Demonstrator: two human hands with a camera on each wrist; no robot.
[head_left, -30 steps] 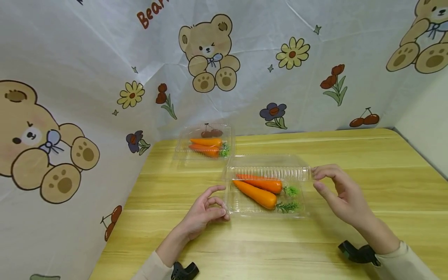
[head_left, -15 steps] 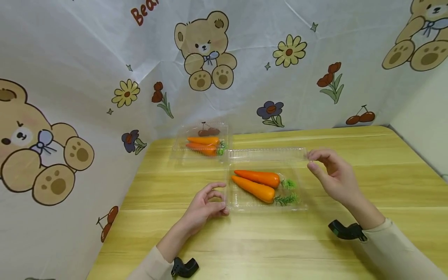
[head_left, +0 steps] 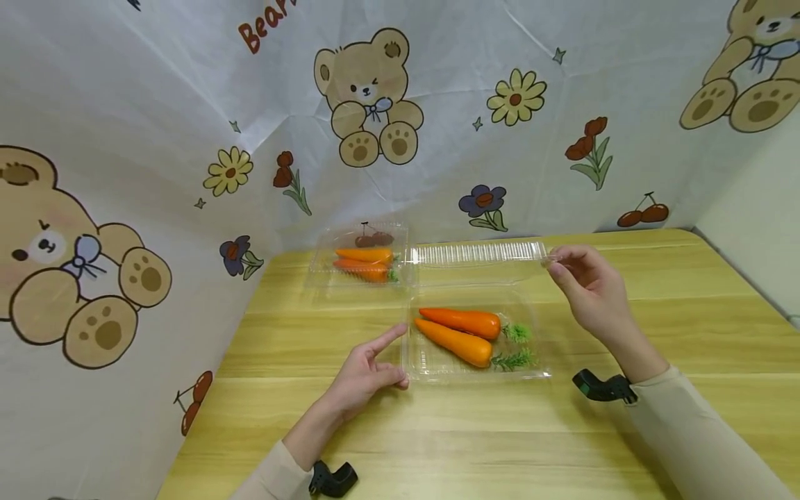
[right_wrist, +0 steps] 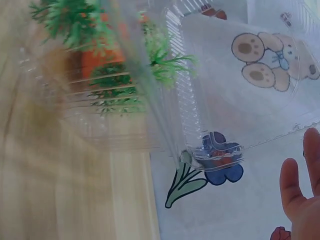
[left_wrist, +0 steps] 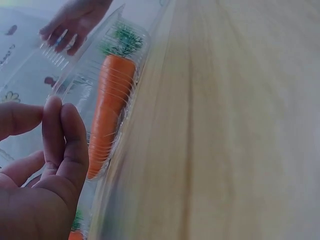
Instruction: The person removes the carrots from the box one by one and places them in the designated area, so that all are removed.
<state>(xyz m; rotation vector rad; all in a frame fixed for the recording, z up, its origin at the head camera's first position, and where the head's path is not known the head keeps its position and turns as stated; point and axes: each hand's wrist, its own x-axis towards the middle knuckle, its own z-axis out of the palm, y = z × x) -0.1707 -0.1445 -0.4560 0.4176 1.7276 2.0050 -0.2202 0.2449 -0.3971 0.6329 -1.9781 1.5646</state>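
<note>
A clear plastic clamshell container (head_left: 475, 376) lies on the table with its lid (head_left: 478, 253) raised at the back. Two orange carrots (head_left: 461, 344) with green leafy tops lie side by side in its base. My left hand (head_left: 365, 375) is at the base's left side, its thumb and lower fingers pinching the front-left corner while the index finger stretches along the edge. My right hand (head_left: 590, 288) grips the lid's right corner between thumb and fingers. In the right wrist view, the lid (right_wrist: 185, 100) stands up beside the leafy tops (right_wrist: 75, 25).
Another clear container (head_left: 321, 267) with two carrots stands at the table's back left, close to the raised lid. A cloth printed with bears and flowers (head_left: 375, 194) hangs behind and to the left. The wooden table (head_left: 450, 444) extends to the front and right.
My right hand has swung the lid up and backward, away from the carrots. The left hand stays at the base's left side, its index finger now straighter.
</note>
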